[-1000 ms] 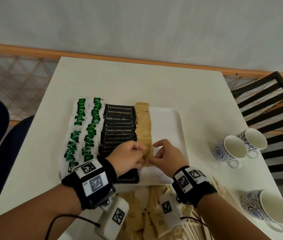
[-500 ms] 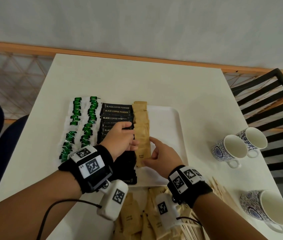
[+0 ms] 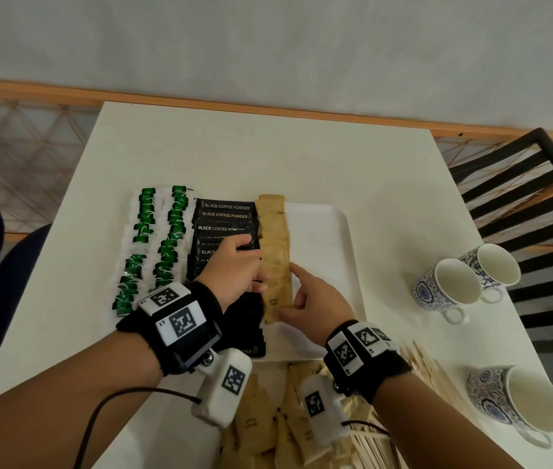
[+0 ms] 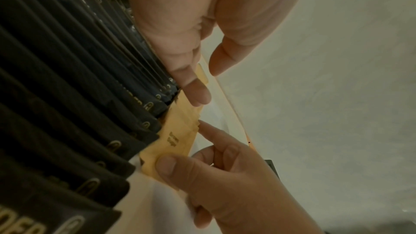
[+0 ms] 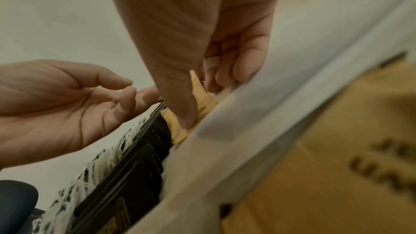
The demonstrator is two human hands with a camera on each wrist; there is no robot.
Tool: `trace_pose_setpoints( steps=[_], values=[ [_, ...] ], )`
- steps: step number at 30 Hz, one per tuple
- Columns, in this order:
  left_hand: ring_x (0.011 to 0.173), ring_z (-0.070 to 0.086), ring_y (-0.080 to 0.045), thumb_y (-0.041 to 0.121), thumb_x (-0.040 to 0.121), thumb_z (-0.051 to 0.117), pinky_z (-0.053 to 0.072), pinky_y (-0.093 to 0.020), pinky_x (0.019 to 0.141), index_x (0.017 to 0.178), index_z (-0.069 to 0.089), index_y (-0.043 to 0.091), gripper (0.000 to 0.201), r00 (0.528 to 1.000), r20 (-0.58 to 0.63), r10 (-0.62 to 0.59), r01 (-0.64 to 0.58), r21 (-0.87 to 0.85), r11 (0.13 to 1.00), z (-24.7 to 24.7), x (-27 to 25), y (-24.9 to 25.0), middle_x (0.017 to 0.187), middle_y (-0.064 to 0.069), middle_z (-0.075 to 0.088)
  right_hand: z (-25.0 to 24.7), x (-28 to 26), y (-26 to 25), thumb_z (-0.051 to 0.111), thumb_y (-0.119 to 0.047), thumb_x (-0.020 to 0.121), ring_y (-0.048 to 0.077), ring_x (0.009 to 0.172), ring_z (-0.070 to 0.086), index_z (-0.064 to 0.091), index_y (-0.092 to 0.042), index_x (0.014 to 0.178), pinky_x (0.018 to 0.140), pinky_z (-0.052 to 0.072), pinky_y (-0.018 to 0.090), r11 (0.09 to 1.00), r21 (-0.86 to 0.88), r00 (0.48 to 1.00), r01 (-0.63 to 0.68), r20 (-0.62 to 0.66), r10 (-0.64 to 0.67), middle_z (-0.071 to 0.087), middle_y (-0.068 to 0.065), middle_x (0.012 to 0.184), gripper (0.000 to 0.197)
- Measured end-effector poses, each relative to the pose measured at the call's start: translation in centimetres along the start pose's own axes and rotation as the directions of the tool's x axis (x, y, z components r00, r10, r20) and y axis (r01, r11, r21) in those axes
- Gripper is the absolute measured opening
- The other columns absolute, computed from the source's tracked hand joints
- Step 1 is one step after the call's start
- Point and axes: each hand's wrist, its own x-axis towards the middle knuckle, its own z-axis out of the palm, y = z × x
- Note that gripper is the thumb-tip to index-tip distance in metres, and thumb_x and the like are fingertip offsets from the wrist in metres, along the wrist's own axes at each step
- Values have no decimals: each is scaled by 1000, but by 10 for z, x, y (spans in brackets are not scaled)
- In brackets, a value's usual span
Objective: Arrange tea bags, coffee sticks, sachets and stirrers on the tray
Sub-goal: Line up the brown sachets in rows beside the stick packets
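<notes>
The white tray (image 3: 319,258) carries green-tagged tea bags (image 3: 153,252) at its left. Beside them run a column of black coffee sticks (image 3: 224,214) and a column of brown sachets (image 3: 273,238). My left hand (image 3: 244,265) rests on the coffee sticks with relaxed fingers, its thumb touching the left edge of the sachet column (image 4: 175,136). My right hand (image 3: 297,292) pinches the nearest brown sachet (image 3: 276,299). Its thumb (image 4: 166,166) lies on the sachet's near end and its index finger runs along the right edge. The right part of the tray is bare.
Loose brown sachets (image 3: 258,428) and wooden stirrers (image 3: 430,370) lie on the table under my wrists, near its front edge. Three patterned cups (image 3: 451,286) (image 3: 491,265) (image 3: 522,401) stand at the right. A black slatted chair (image 3: 522,198) is beyond the right edge.
The brown sachet that both hands held has come down at the near end of the sachet column. My left hand moved forward onto the coffee sticks. My right index finger stretched out along the sachet.
</notes>
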Motion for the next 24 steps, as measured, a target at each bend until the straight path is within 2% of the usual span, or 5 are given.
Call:
trace_pose_setpoints(
  steps=[7,12,16,19,24],
  values=[
    [83,62,-21,-4,92,47,56,-25,58,138,36,10,49,999,4,48,-48,41,998,-5,-8,1,119,-6,54,-4,-3,0,72,-36,77,5,77,57,25,-30,147,71,45,19,998,46,999,-36,25,35,62,-7,83,85],
    [85,63,-14,7,92,53,54,-22,61,117,53,20,29,979,179,97,-161,386,908,-19,-39,-10,109,-2,60,-20,-30,0,64,-33,86,6,79,56,45,-33,135,72,43,21,999,-8,999,-44,-18,44,60,-10,89,52],
    [79,56,-3,12,86,65,46,-12,68,101,57,32,27,877,480,35,-368,622,691,-26,-72,-36,106,5,60,-23,-69,2,57,-35,90,4,80,52,58,-37,116,79,45,25,985,-171,999,37,39,-31,57,-15,93,26],
    [91,54,-6,26,82,69,47,-20,79,113,55,35,35,830,555,-59,-487,773,407,-31,-95,-54,112,12,50,-17,-104,4,57,-38,89,4,84,55,60,-40,111,81,49,29,959,-270,994,87,86,-66,55,-16,98,22],
    [121,38,-14,54,75,67,43,-31,92,136,34,32,73,818,574,-35,-574,819,10,-31,-129,-84,134,10,34,-3,-155,18,65,-55,76,14,116,47,52,-37,127,95,43,32,900,-393,978,188,163,-133,50,-11,128,55]
  ],
)
